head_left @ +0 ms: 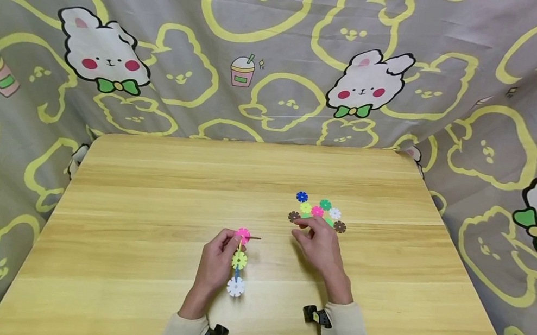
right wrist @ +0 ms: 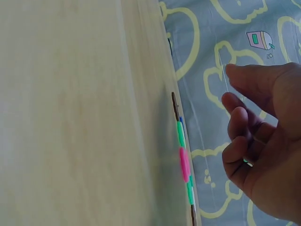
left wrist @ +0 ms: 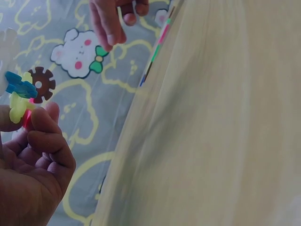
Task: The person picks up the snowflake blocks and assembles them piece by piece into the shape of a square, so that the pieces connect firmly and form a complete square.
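My left hand pinches the pink disc at the top of a chain of notched plastic snowflake discs. A brown disc juts from the pink one toward the right, edge-on in the head view. Below hang a yellow disc, a blue disc seen edge-on, and a white disc. My right hand hovers at the near side of a group of loose discs, thumb and forefinger apart with nothing between them. It partly covers the green discs there.
Loose discs lie flat on the wooden table at right of centre: a blue disc, a green disc, a white disc, a pink disc and brown discs at both sides. Patterned curtains surround the table.
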Tool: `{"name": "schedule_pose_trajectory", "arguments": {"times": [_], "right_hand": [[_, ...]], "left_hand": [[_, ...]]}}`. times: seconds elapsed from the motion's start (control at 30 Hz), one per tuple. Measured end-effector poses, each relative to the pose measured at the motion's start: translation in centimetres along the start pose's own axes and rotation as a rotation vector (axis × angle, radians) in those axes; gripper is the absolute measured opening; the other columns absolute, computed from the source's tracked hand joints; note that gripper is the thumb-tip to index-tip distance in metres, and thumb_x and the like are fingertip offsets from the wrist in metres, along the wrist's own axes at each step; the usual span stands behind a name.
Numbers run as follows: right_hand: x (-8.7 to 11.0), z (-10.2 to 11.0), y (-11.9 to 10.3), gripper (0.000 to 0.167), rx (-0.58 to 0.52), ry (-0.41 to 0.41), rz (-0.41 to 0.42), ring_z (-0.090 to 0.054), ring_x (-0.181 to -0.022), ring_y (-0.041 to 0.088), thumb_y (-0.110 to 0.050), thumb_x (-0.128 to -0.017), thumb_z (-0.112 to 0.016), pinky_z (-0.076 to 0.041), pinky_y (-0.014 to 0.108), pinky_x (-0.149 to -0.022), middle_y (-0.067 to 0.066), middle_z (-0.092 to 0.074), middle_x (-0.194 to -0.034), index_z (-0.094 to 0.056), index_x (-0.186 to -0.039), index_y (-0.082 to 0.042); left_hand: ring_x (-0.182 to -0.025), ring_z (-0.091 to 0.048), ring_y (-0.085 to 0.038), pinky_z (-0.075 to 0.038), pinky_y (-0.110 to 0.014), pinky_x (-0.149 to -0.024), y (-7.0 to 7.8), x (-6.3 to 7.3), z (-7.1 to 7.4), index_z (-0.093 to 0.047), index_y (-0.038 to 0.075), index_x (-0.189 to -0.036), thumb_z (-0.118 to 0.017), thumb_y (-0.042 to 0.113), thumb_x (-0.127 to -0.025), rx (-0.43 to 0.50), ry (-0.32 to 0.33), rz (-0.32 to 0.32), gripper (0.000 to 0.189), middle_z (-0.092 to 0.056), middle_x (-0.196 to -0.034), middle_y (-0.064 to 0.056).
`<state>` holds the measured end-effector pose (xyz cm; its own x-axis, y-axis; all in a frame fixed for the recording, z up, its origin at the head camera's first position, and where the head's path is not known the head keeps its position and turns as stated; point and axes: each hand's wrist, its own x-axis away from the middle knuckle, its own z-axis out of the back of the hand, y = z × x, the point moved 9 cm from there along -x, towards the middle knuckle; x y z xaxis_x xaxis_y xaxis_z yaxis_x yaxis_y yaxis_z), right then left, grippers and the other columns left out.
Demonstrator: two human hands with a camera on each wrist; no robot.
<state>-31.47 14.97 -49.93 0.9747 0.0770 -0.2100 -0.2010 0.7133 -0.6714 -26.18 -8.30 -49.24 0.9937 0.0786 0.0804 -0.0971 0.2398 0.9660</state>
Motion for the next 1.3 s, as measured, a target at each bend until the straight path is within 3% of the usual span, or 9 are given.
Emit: {"name": "schedule_pose_trajectory", "arguments": {"times": [0.23, 0.57, 0.93, 1.3], "right_hand": [[0.0, 0.1, 1.7, 0.027, 0.018, -0.03, -0.076, -0.056, -0.075, 0.013, -0.015, -0.081, -0.078, -0.047, 0.024, -0.066, 0.003, -0.064, -0.089, -0.072, -0.106, -0.012], [0.0, 0.3, 3.4, 0.029, 0.028, -0.07, -0.188, -0.058, -0.084, 0.019, -0.018, -0.084, -0.074, -0.048, 0.03, -0.071, 0.006, -0.063, -0.096, -0.07, -0.112, -0.011], [0.0, 0.3, 4.8, 0.032, 0.046, -0.101, -0.297, -0.056, -0.09, 0.023, -0.018, -0.087, -0.071, -0.048, 0.033, -0.075, 0.009, -0.06, -0.107, -0.067, -0.118, -0.013], [-0.1, 0.4, 5.7, 0.037, 0.113, -0.137, -0.347, -0.055, -0.096, 0.027, -0.021, -0.09, -0.066, -0.048, 0.04, -0.08, 0.014, -0.057, -0.113, -0.063, -0.126, -0.01]], "left_hand": [[-0.063, -0.054, -0.007, -0.044, -0.019, -0.058, -3.1, -0.9, -0.5, -0.066, 0.008, -0.096, -0.052, 0.02, -0.101, 0.026, 0.018, -0.02, 0.019, -0.069, -0.081, -0.01], [-0.061, -0.055, -0.009, -0.045, -0.021, -0.056, -3.3, -1.0, -0.7, -0.066, 0.015, -0.093, -0.053, 0.023, -0.1, 0.027, 0.013, -0.047, 0.017, -0.068, -0.077, -0.002], [-0.061, -0.055, -0.008, -0.045, -0.02, -0.056, -3.2, -1.0, -0.7, -0.066, 0.014, -0.093, -0.053, 0.023, -0.1, 0.032, 0.015, -0.051, 0.018, -0.068, -0.076, -0.004], [-0.061, -0.055, -0.008, -0.045, -0.02, -0.056, -3.4, -1.0, -0.7, -0.066, 0.014, -0.092, -0.053, 0.023, -0.1, 0.029, 0.008, -0.043, 0.018, -0.067, -0.077, -0.004]]}}
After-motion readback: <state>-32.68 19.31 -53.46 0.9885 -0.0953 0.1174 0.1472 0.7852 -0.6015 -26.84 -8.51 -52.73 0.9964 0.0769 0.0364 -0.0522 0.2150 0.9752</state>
